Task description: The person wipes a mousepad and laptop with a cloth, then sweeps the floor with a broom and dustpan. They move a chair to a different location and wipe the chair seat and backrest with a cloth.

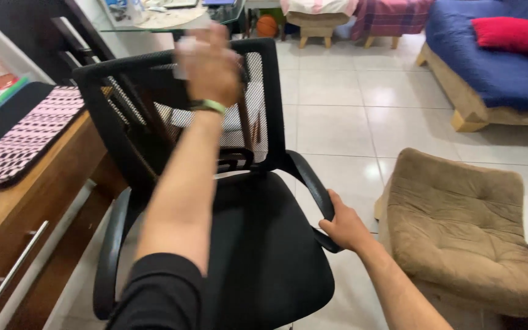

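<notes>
Gripping the chair [264, 244] armrest — right hand [344, 227]; left hand [210, 67] blurred, perhaps on backrest.

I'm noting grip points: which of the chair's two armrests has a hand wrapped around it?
The armrest beside the tan cushion: the right hand grips it. The other armrest, on the wooden desk's side, is untouched.

this is a home, a living room that doubles as a study corner. a low bed or sofa with a blue cover [496, 73] and a red cushion [511, 34] stands on the right, a tan padded floor seat [465, 226] sits near it, and pale glossy floor tiles [337, 122] run throughout. a black mesh office chair [258, 244] stands beside a wooden table with drawers [25, 232]; a glass table [172, 21] with clutter stands further back.
</notes>
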